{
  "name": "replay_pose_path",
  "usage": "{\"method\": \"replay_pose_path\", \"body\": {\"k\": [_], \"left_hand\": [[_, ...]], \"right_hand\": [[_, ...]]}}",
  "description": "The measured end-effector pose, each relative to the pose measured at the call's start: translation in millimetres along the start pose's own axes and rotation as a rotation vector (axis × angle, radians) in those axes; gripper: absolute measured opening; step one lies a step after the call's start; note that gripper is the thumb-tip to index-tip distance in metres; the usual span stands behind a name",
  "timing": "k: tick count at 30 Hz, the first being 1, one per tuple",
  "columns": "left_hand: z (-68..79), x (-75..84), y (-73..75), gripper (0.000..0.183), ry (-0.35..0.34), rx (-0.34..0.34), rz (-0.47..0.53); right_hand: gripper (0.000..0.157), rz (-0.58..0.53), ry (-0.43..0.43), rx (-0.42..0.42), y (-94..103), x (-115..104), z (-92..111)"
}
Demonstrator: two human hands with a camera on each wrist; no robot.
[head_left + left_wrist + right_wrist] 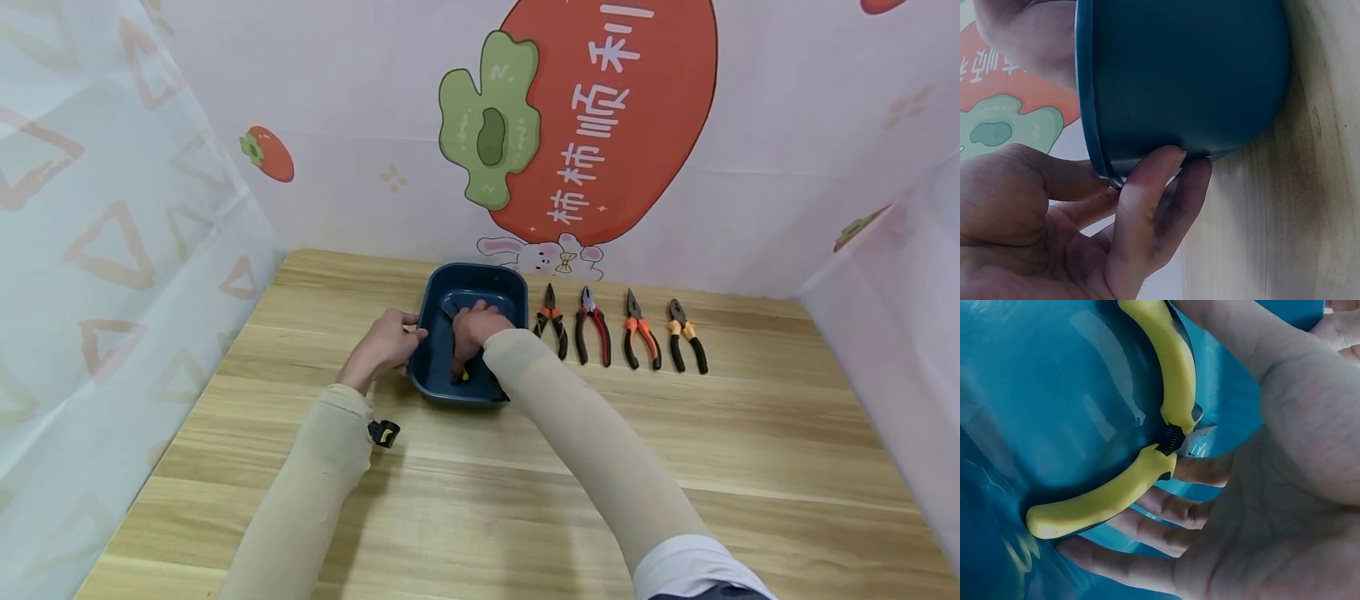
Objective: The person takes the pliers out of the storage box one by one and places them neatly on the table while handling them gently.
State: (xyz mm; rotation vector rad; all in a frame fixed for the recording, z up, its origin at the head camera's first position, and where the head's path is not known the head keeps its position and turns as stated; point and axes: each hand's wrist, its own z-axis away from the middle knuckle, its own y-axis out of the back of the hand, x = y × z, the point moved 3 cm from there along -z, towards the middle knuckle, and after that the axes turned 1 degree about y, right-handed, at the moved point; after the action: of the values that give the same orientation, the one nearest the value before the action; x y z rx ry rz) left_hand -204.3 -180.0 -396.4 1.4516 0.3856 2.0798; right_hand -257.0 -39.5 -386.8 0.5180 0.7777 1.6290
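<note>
A deep blue plastic basin (447,390) rests on the wooden table, left of a row of pliers. My left hand (388,340) holds its left side; in the left wrist view the fingers and thumb pinch the wall and rim (1085,81). Inside the basin is my right hand (474,329). It spans a pair of yellow-handled pliers (1179,369), thumb at one handle and fingers along the other. The handles are spread apart, with the short metal jaws pointing toward the palm. From the head view, the hand hides most of these pliers.
To the basin's right, several pliers lie in a row: black-and-orange long-nose pliers (550,313), red-and-black pliers (582,333), orange-handled long-nose pliers (633,325) and yellow-and-black pliers (675,327). A printed cloth wall (360,208) rises behind the table (465,517).
</note>
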Motion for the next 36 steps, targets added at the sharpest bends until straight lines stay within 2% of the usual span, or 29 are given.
{"method": "replay_pose_path", "body": {"k": [6, 16, 30, 36], "left_hand": [[-2.1, -1.4, -0.6, 0.049, -0.008, 0.007, -0.014], [-0.9, 1.4, -1.9, 0.05, -0.005, 0.009, -0.024], [1.1, 1.0, -1.9, 0.05, 0.015, 0.019, -0.027], [2.0, 2.1, -2.9, 0.05, 0.023, 0.025, -0.033]], "right_hand": [[0.099, 0.0, 0.046, -0.019, 0.8, 4.0, -2.6], [0.091, -0.026, -0.012, 0.026, -2.6, 6.9, -14.9], [0.069, -0.148, 0.094, -0.006, 12.0, 13.8, 9.2], [0.067, -0.155, 0.111, -0.015, 15.1, 17.4, 10.9]]}}
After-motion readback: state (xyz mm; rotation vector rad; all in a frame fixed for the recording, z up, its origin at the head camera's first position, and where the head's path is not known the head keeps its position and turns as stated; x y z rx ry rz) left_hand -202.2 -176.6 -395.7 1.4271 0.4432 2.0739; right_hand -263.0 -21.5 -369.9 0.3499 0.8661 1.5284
